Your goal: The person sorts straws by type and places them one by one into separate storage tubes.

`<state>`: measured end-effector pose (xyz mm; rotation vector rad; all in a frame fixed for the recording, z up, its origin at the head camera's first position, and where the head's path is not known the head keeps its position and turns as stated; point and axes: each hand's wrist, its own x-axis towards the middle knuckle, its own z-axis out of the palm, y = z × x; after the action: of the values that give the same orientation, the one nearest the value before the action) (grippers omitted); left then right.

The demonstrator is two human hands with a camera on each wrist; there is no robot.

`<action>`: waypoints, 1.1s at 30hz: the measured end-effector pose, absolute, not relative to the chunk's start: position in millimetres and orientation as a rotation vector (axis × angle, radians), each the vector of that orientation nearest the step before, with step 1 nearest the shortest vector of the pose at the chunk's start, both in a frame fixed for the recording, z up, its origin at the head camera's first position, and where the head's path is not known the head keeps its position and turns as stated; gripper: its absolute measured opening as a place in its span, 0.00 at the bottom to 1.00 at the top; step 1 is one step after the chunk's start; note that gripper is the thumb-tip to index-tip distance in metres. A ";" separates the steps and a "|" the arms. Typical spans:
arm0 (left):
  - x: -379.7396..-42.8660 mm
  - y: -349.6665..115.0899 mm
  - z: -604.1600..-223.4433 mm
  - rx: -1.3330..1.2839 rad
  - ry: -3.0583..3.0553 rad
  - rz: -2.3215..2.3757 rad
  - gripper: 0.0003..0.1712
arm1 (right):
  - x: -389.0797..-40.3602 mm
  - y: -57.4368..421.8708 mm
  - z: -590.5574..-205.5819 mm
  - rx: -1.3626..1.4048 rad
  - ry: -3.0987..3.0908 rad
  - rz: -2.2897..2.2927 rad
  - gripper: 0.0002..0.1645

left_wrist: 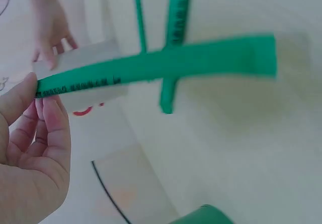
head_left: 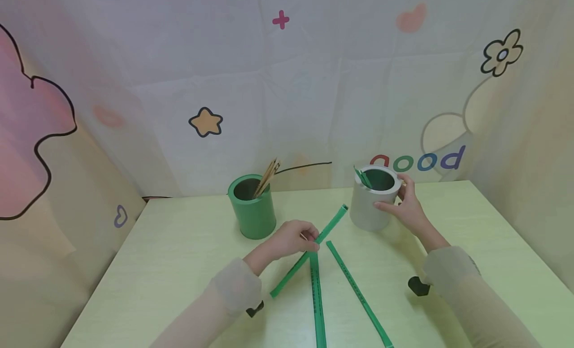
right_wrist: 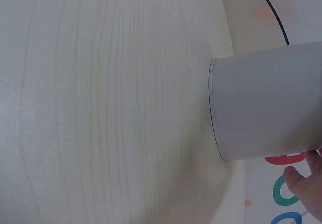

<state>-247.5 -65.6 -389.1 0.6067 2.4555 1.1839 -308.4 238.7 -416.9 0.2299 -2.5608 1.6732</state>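
My left hand point(head_left: 296, 238) pinches a long, flat green strip point(head_left: 334, 221) with dark printed letters between thumb and fingers. In the left wrist view, the held strip point(left_wrist: 201, 58) extends away from the fingertips and crosses in front of two others. A second printed strip point(head_left: 317, 298) lies on the table below this hand, and a third, thinner-looking strip point(head_left: 360, 294) lies slanted to its right. My right hand point(head_left: 409, 207) grips a white cylindrical cup point(head_left: 368, 211) at its right side, thumb on the near wall and fingers by the rim. Green pieces point(head_left: 363, 178) stick out of this cup.
A green cylindrical cup point(head_left: 253, 218) stands at the back, left of the white one, with several thin wooden sticks point(head_left: 267, 178) leaning in it. Behind the pale wood-grain table point(head_left: 179, 268) hangs a printed cloth point(head_left: 300, 88).
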 end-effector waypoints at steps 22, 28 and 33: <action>-272.9 -19.9 -317.8 0.419 2.422 1.986 0.11 | -307.7 238.1 -415.5 0.214 -2.563 1.676 0.57; -282.7 -9.5 -313.5 0.266 2.363 2.151 0.13 | -307.0 238.5 -414.5 0.231 -2.546 1.705 0.57; -288.2 0.7 -311.1 0.197 2.276 2.342 0.11 | -306.8 238.2 -414.5 0.231 -2.538 1.714 0.56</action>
<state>-288.2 0.7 -311.1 0.1975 2.2761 2.3421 -306.8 238.2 -414.5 0.2313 -2.5376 1.7144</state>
